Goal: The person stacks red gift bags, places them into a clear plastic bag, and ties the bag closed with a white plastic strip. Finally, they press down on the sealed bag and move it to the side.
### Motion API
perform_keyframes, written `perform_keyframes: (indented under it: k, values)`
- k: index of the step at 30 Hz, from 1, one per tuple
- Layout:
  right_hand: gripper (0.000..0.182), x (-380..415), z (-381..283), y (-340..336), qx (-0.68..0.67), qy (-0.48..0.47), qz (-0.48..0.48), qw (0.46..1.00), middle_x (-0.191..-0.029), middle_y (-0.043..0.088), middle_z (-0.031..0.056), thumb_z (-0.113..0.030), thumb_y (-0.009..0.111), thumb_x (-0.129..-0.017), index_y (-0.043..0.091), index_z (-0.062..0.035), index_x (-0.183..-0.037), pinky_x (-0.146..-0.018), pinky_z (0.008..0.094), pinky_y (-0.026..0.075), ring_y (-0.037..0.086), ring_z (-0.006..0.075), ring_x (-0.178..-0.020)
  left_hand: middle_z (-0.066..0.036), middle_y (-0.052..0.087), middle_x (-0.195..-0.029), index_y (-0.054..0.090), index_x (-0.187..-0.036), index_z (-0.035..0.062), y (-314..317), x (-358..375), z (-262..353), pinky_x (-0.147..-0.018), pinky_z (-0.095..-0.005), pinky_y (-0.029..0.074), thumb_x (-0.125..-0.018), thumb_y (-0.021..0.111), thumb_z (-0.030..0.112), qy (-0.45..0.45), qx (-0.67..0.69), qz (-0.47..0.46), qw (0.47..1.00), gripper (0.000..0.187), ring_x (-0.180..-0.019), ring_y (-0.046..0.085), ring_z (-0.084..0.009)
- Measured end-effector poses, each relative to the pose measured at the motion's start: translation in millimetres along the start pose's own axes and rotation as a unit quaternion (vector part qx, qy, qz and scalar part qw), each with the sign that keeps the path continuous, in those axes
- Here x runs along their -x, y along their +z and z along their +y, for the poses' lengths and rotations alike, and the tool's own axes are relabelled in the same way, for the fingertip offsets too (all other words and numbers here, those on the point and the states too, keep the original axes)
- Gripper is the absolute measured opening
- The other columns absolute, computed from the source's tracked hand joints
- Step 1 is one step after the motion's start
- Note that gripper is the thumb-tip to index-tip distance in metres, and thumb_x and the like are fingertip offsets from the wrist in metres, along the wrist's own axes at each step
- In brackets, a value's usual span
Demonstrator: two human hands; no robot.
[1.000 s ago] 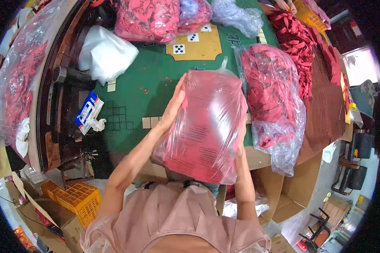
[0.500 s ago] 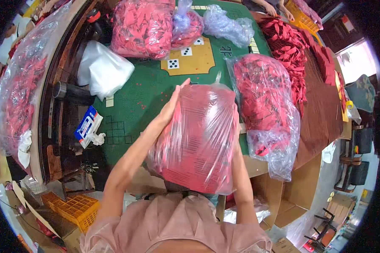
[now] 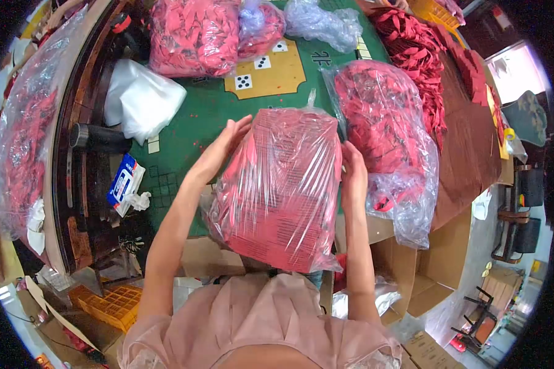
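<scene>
A clear plastic bag packed with red slatted pieces (image 3: 283,190) stands at the near edge of the green table, between my two hands. My left hand (image 3: 223,147) is open along its upper left side, fingers stretched out and a little off the plastic. On the other side my right hand (image 3: 354,172) is open too, its fingers loosely bent and the fingertips right at the bag's right edge. The plastic is drawn tight and shiny over the front, with a small tuft of film (image 3: 312,98) sticking up at the top.
More bags of red pieces lie at the back (image 3: 194,37) and right (image 3: 381,117). White plastic bags (image 3: 144,101), a black cylinder (image 3: 98,138) and a wipes packet (image 3: 126,181) sit left. Loose red strips (image 3: 409,55) cover the far right. Below are cardboard boxes (image 3: 440,264) and an orange crate (image 3: 108,304).
Both hands have loosened from the bag's sides; the left has moved outward and the right shows more of its back. The bag sits slightly higher and further left in view.
</scene>
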State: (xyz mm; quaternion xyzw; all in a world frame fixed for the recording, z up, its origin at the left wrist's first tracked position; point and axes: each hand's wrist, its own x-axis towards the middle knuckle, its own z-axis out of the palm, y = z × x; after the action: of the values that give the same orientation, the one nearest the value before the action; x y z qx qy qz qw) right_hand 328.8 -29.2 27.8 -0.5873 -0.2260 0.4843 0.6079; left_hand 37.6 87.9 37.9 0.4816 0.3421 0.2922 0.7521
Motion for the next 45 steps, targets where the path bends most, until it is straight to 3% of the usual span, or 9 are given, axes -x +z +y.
perform_keyframes:
  k: [14,18,25,30,32,34,38,41,45]
  values:
    - [0.075,41.0,2.9,43.1,0.022,0.000,-0.054,0.998,-0.142,0.032,0.0093,-0.063,0.034,-0.095,0.024,-0.0073,-0.145,-0.109,0.0372,0.028,0.034,0.0211,-0.130,-0.007,0.016,-0.157,0.013,-0.152,0.0057,71.3,44.6,20.9,-0.118,-0.0338,0.010,-0.100,0.028,0.056,0.011,-0.010,0.089,0.996,0.074,-0.145,0.014,-0.0198]
    - [0.065,36.1,8.8,6.9,0.037,-0.029,-0.073,0.996,-0.138,0.045,0.0112,-0.054,0.034,-0.099,0.038,-0.0038,-0.141,-0.111,0.0403,0.027,0.040,0.0236,-0.129,-0.009,0.021,-0.156,0.016,-0.151,0.0040,45.0,52.6,29.3,-0.117,-0.0334,0.012,-0.100,0.025,0.057,-0.010,-0.013,-0.004,1.000,0.074,-0.144,0.018,-0.0205]
    - [0.067,74.6,23.8,-8.5,0.047,-0.037,-0.034,0.998,-0.147,0.035,0.0130,-0.050,0.034,-0.100,0.029,-0.0013,-0.146,-0.114,0.0384,0.022,0.034,0.0240,-0.136,-0.017,0.013,-0.157,0.015,-0.152,0.0087,27.5,89.2,1.8,-0.118,-0.0407,0.012,-0.095,0.024,0.066,-0.124,0.061,0.115,0.984,0.082,-0.146,0.011,-0.0272]
    - [0.070,88.9,21.9,-2.9,0.048,-0.037,-0.057,0.996,-0.145,0.035,0.0111,-0.054,0.031,-0.099,0.029,-0.0012,-0.145,-0.114,0.0379,0.021,0.031,0.0225,-0.135,-0.010,0.008,-0.159,0.008,-0.152,0.0036,31.4,89.8,-33.5,-0.118,-0.0371,0.010,-0.096,0.027,0.064,0.037,-0.015,0.061,0.997,0.084,-0.146,0.008,-0.0241]
    - [0.065,82.3,28.4,-1.4,-0.044,0.072,-0.013,0.996,-0.149,0.032,0.0089,-0.050,0.032,-0.101,0.026,-0.0047,-0.148,-0.114,0.0360,0.025,0.033,0.0204,-0.135,-0.010,0.011,-0.158,0.008,-0.152,0.0067,27.6,94.0,-60.7,-0.118,-0.0374,0.012,-0.095,0.029,0.065,-0.036,0.017,0.059,0.997,0.084,-0.145,0.011,-0.0232]
    - [0.070,78.4,53.0,13.9,0.087,-0.169,-0.047,0.981,-0.142,0.031,0.0119,-0.053,0.031,-0.099,0.022,-0.0015,-0.145,-0.112,0.0373,0.021,0.029,0.0217,-0.134,-0.007,0.018,-0.155,0.007,-0.153,0.0108,36.0,96.0,-71.8,-0.116,-0.0384,0.020,-0.094,0.036,0.065,-0.101,0.050,0.066,0.991,0.085,-0.141,0.020,-0.0209]
    - [0.068,64.4,78.1,6.7,0.152,-0.141,-0.016,0.978,-0.140,0.030,0.0113,-0.052,0.033,-0.100,0.022,-0.0010,-0.144,-0.110,0.0362,0.023,0.029,0.0219,-0.132,-0.006,0.020,-0.154,0.008,-0.154,0.0137,44.7,99.5,-61.4,-0.114,-0.0379,0.026,-0.094,0.037,0.063,-0.196,0.181,0.054,0.962,0.083,-0.140,0.025,-0.0211]
    - [0.061,85.6,31.1,34.9,-0.110,0.018,-0.018,0.994,-0.144,0.033,0.0071,-0.050,0.030,-0.102,0.022,-0.0124,-0.149,-0.108,0.0370,0.032,0.037,0.0201,-0.128,-0.006,0.021,-0.154,0.008,-0.154,0.0151,39.0,98.2,-76.2,-0.112,-0.0375,0.029,-0.095,0.036,0.064,-0.101,0.117,0.050,0.987,0.081,-0.138,0.029,-0.0209]
    - [0.065,76.8,48.3,3.8,-0.013,-0.034,-0.037,0.999,-0.137,0.038,0.0092,-0.051,0.037,-0.099,0.031,-0.0019,-0.141,-0.109,0.0361,0.027,0.037,0.0203,-0.127,-0.007,0.018,-0.156,0.007,-0.154,0.0147,30.1,94.9,-65.8,-0.114,-0.0383,0.026,-0.096,0.030,0.062,-0.111,0.150,0.106,0.977,0.078,-0.140,0.027,-0.0216]
